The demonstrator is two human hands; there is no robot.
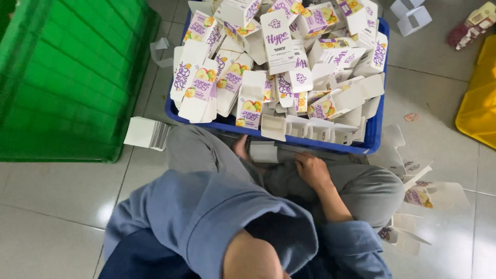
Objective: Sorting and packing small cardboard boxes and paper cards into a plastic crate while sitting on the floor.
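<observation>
We look down at our lap as we sit on the tiled floor [51, 206]. Our right hand [311, 169] rests at about 5 o'clock of the frame centre, fingers curled loosely on our grey trouser leg, gripping nothing that we can make out. Our left hand [240, 147] is mostly hidden behind our knee; it touches a small white folded carton [263, 151], but we cannot tell whether it grips it. The carton lies just below the near rim of the blue crate [361, 147], at 12 o'clock from our hands, heaped with flat white and purple cartons [279, 57]. A green crate [67, 77] stands at 9 o'clock, a yellow bin [478, 103] at 3 o'clock. Loose cartons [418, 191] lie at 4 o'clock and a white stack [147, 133] at 10 o'clock.
</observation>
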